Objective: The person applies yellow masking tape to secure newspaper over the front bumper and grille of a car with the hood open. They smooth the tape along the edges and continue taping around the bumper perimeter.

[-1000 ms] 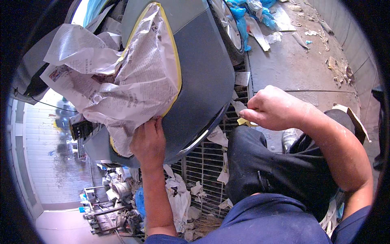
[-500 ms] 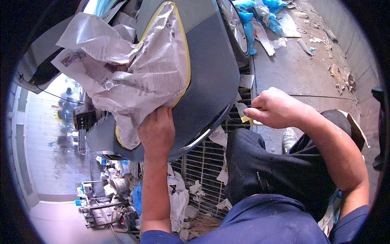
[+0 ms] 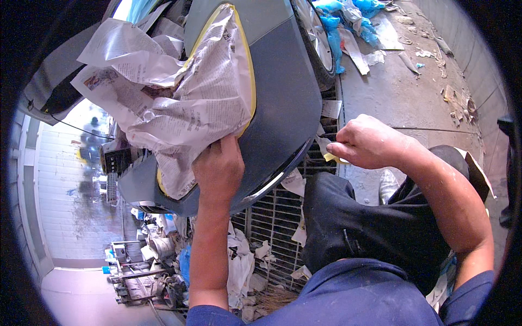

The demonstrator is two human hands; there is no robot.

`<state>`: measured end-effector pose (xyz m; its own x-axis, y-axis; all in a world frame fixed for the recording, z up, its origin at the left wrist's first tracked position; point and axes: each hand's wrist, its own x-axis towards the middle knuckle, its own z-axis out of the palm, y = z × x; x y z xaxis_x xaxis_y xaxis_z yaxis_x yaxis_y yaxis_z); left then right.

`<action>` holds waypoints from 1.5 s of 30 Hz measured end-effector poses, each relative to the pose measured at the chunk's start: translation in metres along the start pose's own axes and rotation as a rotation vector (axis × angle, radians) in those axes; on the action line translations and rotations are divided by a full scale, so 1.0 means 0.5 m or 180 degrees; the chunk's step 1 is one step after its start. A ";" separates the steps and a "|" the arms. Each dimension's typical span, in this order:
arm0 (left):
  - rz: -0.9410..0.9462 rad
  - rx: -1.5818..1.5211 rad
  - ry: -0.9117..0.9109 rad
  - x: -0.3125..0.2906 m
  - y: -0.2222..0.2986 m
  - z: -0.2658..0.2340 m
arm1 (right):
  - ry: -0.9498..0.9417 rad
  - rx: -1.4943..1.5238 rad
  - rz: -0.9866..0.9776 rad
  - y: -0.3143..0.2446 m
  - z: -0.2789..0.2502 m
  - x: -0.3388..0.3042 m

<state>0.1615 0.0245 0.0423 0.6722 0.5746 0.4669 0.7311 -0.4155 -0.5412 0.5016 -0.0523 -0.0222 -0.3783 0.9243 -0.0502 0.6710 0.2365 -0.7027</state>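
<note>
At the rounded corner of a dark-grey car body panel, upper middle of view: a large, creased sheet of white printed newspaper lies over part of the bodywork, with a narrow yellow tape line down its right edge. Left bare hand at the lower end of that line; fingers bent against the paper's edge, tips hidden, so cannot tell whether pinching or pressing. Right bare hand well apart from the panel, fingers curled, thumb pressed in, pinching a small yellow strip, apparently tape; remainder mostly hidden. Progress, as judged: right edge looks fixed, tape following the curve from the peak down to the left hand; a short yellow band also shows at the lower left margin. Loose paper flaps on the left stand off in folds, so that side and the bottom edge appear unfinished. Edges and room: panel overhangs a dark metal floor grating with paper scraps; black-trousered leg close on the right, likely limiting low passes. Air gap between panel and right hand offers a path across; black-tyred wheel bounds it above.
</note>
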 end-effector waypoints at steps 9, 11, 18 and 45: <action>0.0035 -0.0214 0.0059 0.007 0.004 -0.005 | 0.0084 -0.0051 -0.0035 0.001 0.010 0.000; 0.0088 -0.0279 0.0085 0.007 0.002 -0.003 | 0.0066 -0.0071 -0.0025 0.003 0.007 -0.004; 0.0122 -0.0109 0.0223 0.020 0.009 0.007 | 0.0178 -0.0187 0.0003 0.013 -0.008 -0.011; -0.0138 0.0153 -0.0303 -0.064 -0.044 -0.028 | 0.0128 -0.0302 0.0074 0.010 -0.013 -0.001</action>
<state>0.1256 0.0053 0.0488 0.6241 0.6567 0.4234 0.7514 -0.3558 -0.5558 0.5094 -0.0495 -0.0210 -0.3374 0.9407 -0.0359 0.7375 0.2404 -0.6311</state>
